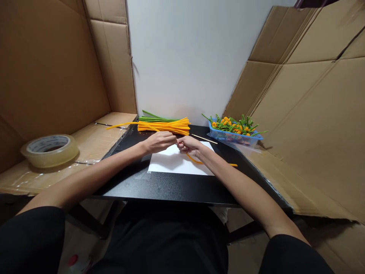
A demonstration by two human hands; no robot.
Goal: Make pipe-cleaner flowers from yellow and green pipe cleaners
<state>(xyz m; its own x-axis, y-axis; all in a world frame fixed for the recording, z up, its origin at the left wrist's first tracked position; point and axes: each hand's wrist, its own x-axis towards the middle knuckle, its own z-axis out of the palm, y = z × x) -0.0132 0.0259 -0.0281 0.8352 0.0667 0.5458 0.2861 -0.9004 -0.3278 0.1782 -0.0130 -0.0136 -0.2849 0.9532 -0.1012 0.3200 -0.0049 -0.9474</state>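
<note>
My left hand [161, 142] and my right hand [188, 145] meet above a white sheet of paper [165, 163], fingertips close together. Both are closed in a pinch. From under my right hand an orange pipe cleaner [194, 160] curves down over the paper; its tail comes out past my right forearm. The part between the fingers is mostly hidden. Just behind my left hand lies a bundle of orange pipe cleaners [162, 125], with green pipe cleaners [156, 119] behind it. One long orange strand [119, 125] sticks out to the left.
A thin wooden stick [204, 139] lies behind the paper on the black table [171, 188]. At the back right, a blue basket [234, 137] holds green stems with orange tops. A tape roll [49, 150] rests on cardboard at left. Cardboard walls [308, 114] flank both sides.
</note>
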